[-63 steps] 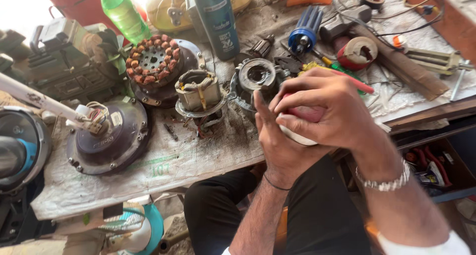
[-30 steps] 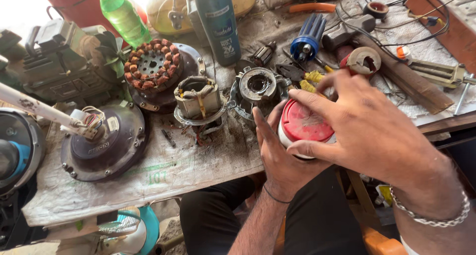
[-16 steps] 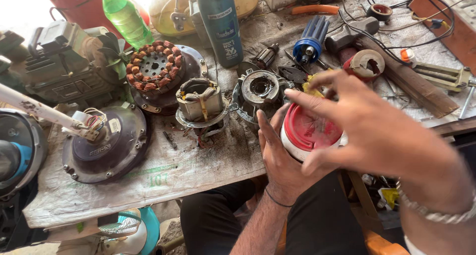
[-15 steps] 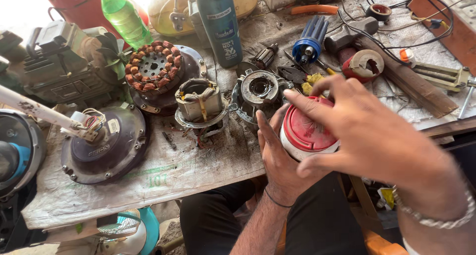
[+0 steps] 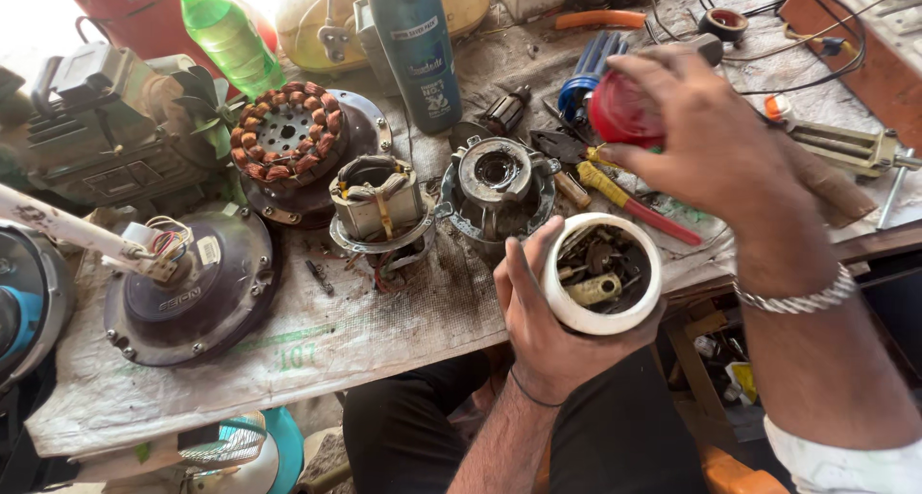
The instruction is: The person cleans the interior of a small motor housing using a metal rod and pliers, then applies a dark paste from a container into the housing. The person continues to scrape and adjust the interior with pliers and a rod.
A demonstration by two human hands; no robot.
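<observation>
My left hand (image 5: 540, 323) grips a white round jar (image 5: 603, 274) at the bench's front edge. The jar stands open and holds small metal parts and screws. My right hand (image 5: 706, 144) holds the jar's red lid (image 5: 618, 116) lifted up and away, above the tools at the right of the bench. A metal bracelet (image 5: 793, 297) sits on my right wrist.
On the cloth-covered bench (image 5: 317, 336) lie a fan motor housing (image 5: 190, 285), a copper-wound stator (image 5: 288, 141), a motor core (image 5: 379, 204) and a round bearing housing (image 5: 497, 180). A green bottle (image 5: 226, 35), a blue spray can (image 5: 413, 48) and a red-and-yellow screwdriver (image 5: 634, 201) stand nearby.
The red lid was on the jar under my right hand. It has come off and my right hand has lifted it up toward the back, exposing the parts inside.
</observation>
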